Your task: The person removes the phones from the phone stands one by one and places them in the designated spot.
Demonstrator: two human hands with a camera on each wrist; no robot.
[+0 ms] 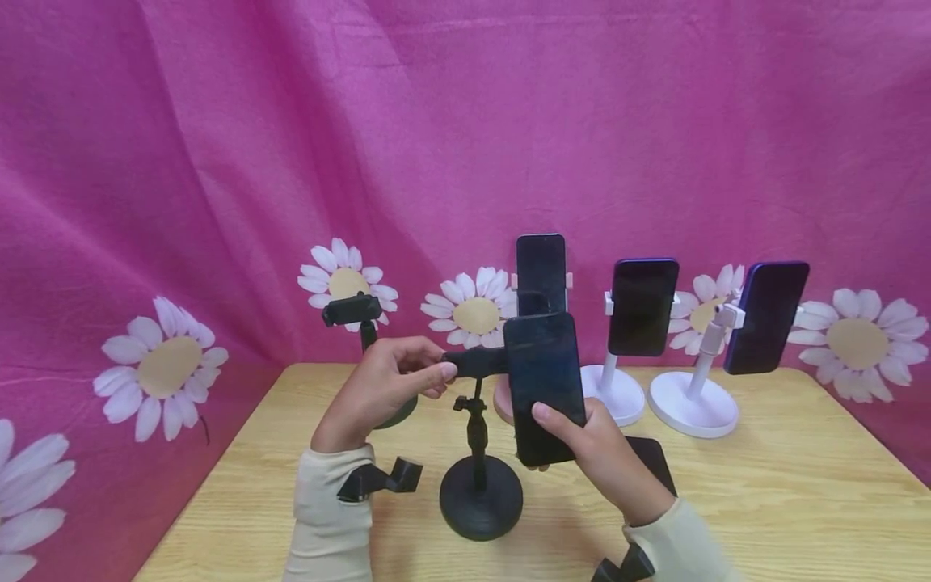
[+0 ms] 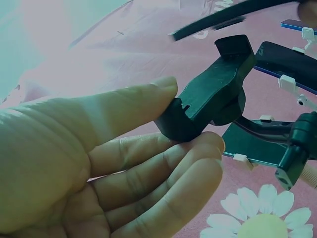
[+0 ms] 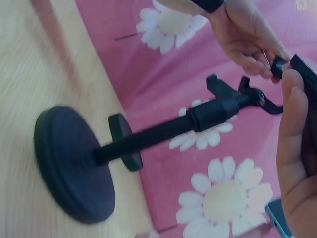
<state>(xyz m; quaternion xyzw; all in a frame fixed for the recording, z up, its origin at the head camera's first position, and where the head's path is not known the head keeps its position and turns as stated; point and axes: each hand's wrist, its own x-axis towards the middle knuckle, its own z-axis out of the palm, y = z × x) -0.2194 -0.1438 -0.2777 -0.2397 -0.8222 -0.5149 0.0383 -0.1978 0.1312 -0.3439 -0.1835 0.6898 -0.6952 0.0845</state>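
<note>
A black phone stand point(image 1: 481, 501) with a round base stands upright on the wooden table, in front of me. My left hand point(image 1: 381, 388) pinches the left end of its phone clamp point(image 2: 213, 89) between thumb and fingers. In the left wrist view nothing sits in the clamp. My right hand point(image 1: 607, 457) grips a dark-screened smartphone point(image 1: 544, 372), thumb across the screen and fingers mostly hidden behind it. The phone is held near-upright, overlapping the clamp's right end in the head view. In the left wrist view its edge point(image 2: 223, 22) shows apart from the clamp.
Two white stands point(image 1: 694, 404) at the back right hold phones point(image 1: 643, 307). A pinkish stand point(image 1: 503, 400) behind my phone holds another point(image 1: 541, 271). A second black stand point(image 1: 352, 309) is at the back left. Another dark phone point(image 1: 655, 461) lies partly behind my right wrist.
</note>
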